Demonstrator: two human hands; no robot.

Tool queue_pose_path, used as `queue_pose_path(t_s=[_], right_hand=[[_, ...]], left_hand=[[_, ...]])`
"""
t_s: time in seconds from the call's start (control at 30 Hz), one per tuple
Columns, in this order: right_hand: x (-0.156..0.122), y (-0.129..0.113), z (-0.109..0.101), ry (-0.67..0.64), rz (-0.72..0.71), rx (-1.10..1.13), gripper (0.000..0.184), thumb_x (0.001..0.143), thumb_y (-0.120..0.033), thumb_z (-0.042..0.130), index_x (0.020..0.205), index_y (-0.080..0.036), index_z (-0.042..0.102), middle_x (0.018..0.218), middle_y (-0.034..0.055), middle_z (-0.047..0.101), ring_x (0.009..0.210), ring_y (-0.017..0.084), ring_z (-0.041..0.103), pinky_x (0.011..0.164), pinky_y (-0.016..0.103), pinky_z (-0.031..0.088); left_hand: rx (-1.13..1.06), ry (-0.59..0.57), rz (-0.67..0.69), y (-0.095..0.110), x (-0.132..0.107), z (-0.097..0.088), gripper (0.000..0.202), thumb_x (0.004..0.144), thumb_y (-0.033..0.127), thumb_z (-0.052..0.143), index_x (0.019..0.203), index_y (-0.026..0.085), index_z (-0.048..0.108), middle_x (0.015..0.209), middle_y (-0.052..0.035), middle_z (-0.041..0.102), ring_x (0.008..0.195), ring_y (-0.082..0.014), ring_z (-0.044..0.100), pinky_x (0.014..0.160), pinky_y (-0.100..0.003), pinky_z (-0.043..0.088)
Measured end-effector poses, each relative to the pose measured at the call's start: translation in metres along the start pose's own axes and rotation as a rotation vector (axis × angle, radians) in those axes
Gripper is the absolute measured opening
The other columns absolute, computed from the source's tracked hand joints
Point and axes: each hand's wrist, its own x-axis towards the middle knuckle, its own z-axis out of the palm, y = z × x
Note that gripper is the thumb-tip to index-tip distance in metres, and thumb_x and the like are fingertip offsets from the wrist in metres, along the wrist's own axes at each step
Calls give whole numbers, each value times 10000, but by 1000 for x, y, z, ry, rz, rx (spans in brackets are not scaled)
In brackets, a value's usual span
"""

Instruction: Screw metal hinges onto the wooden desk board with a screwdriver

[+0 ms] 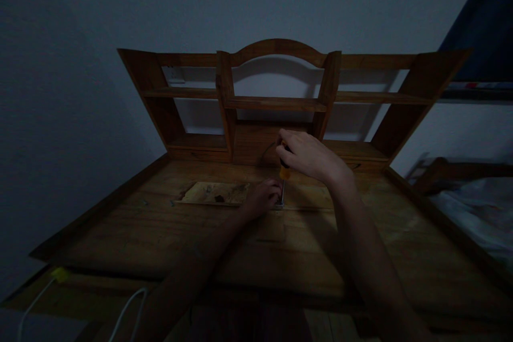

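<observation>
My right hand is closed around the handle of a screwdriver, black and orange-yellow, held upright with its shaft pointing down. The tip meets a small metal piece on the wooden desktop. Low beside the shaft, my left hand has its fingers bent together at that metal piece; what they pinch, if anything, is too dark to make out. Left of this hand lies a pale, rough-surfaced wooden strip or recess with dark marks.
A wooden shelf unit rises along the desk's back edge, against the wall. Small metal bits lie on the left of the desktop. White cable and a yellow object are at the front left. Bedding lies at right.
</observation>
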Motion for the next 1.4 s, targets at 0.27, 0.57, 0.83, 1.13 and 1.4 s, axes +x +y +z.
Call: queue_pose_path(t_s=[0.27, 0.57, 0.83, 1.13, 1.4], right_hand=[[-3, 4, 1, 26, 83, -46, 437, 1022, -508, 313, 1107, -167, 574, 950, 134, 715, 893, 295, 674, 750, 345, 435], [-2, 8, 1, 30, 26, -44, 282, 1009, -357, 416, 1027, -165, 621, 1009, 116, 709, 933, 251, 660, 766, 312, 417], [-2, 2, -2, 20, -47, 35, 288, 1001, -361, 402, 970, -179, 623, 1003, 96, 690, 917, 231, 636, 802, 316, 414], [3, 8, 8, 67, -2, -15, 256, 1004, -391, 474, 1032, -173, 605, 1024, 118, 699, 940, 243, 649, 769, 309, 405], [-1, 2, 1, 11, -24, 19, 204, 919, -331, 517, 1058, -206, 597, 1007, 78, 708, 893, 240, 642, 736, 314, 398]], left_hand=[[0, 14, 23, -4, 1, 3, 211, 845, 39, 500, 773, 180, 639, 985, -36, 626, 979, -163, 596, 861, -280, 480], [-25, 17, 48, -3, 0, 1, 218, 849, 39, 490, 770, 176, 640, 963, -31, 617, 960, -157, 585, 849, -270, 468], [14, -11, -23, -6, 0, 1, 225, 826, 36, 505, 761, 183, 663, 996, -35, 638, 980, -168, 595, 879, -287, 469], [1, 41, -84, -12, -1, 2, 310, 747, -28, 419, 729, 167, 659, 995, -50, 578, 963, -167, 573, 866, -291, 468], [33, -65, -186, -9, 0, 5, 233, 723, 4, 438, 715, 160, 611, 989, -50, 591, 883, -163, 569, 790, -282, 460]])
